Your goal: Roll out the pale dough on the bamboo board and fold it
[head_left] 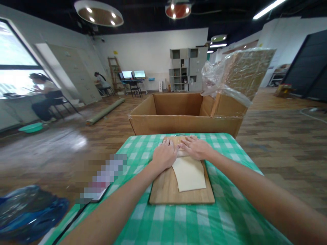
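Observation:
A pale, flat sheet of dough (191, 175) lies on a wooden cutting board (163, 192). Its far end, between my hands, looks like a whitish roll (182, 153); whether that is dough or something else I cannot tell. My left hand (165, 153) rests palm down over the left end of this roll, fingers stretched forward. Across from it, my right hand (194, 147) lies on the right end with its fingers spread and pointing inward. The fingertips of the two hands nearly meet near the board's far edge. My palms hide most of the roll.
A green-and-white checked tablecloth (163, 224) covers the table. At the left edge lies a pixelated flat device (104, 178) with a black cable. Beyond the table stands an open cardboard box (184, 123). A blue plastic bag (33, 214) is at lower left; two people sit farther back.

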Motion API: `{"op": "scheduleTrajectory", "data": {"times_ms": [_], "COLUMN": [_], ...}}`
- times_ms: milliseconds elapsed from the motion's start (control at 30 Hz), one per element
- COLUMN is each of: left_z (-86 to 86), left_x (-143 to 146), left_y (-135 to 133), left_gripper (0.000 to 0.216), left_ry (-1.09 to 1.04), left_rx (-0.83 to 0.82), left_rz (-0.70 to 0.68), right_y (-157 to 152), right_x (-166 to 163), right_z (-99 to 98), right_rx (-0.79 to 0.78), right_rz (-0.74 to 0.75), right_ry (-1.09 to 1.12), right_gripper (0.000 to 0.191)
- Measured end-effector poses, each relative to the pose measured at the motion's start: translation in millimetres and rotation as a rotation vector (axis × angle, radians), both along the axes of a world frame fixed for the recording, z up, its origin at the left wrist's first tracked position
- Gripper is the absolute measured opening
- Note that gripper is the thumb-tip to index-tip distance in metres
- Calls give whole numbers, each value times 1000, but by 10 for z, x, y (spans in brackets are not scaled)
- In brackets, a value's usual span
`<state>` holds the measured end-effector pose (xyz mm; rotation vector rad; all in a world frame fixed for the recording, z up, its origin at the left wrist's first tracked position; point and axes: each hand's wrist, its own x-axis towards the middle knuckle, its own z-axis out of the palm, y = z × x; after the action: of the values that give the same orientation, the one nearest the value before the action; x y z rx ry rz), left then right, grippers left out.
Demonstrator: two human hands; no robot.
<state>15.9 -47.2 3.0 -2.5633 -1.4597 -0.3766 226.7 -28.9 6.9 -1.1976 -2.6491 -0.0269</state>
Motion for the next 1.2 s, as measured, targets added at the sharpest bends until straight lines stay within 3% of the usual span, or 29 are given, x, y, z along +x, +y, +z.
{"op": "scheduleTrajectory", "data": {"times_ms": [133,300,467,567,667,867,967,1100,1200], "left_z": [8,-5,-28,-42,-42,50,53,-39,-53], "left_x": [1,-52,-146,-191,-183,-88,-56,-28,-37], "left_y": [-299,-857,-1483,-1642,-1492,-702,-357,-90,-85], "left_gripper": [54,69,73,74,71,59,52,41,41], "left_ry": [-23,-8,45,38,13,-28,-36,-83,-83], "left_rx": [86,94,118,121,84,20,-22,-78,-68], "left_rz": [112,91,19,-20,4,87,96,57,41], "right_y": [-294,-878,-1528,-1686,-1519,-669,-383,-288,-338], "right_x": [-24,-23,74,133,135,-6,-71,-112,-114], "right_z": [64,84,2,-40,-10,155,155,118,129], "right_rx": [18,-8,37,38,2,-104,-102,-16,35], "right_rz": [-40,-151,-48,-13,-18,-92,-128,-157,-150], "right_ry": [-24,41,78,95,104,43,-8,-19,-36], "right_gripper": [60,82,88,89,84,78,73,71,67]}}
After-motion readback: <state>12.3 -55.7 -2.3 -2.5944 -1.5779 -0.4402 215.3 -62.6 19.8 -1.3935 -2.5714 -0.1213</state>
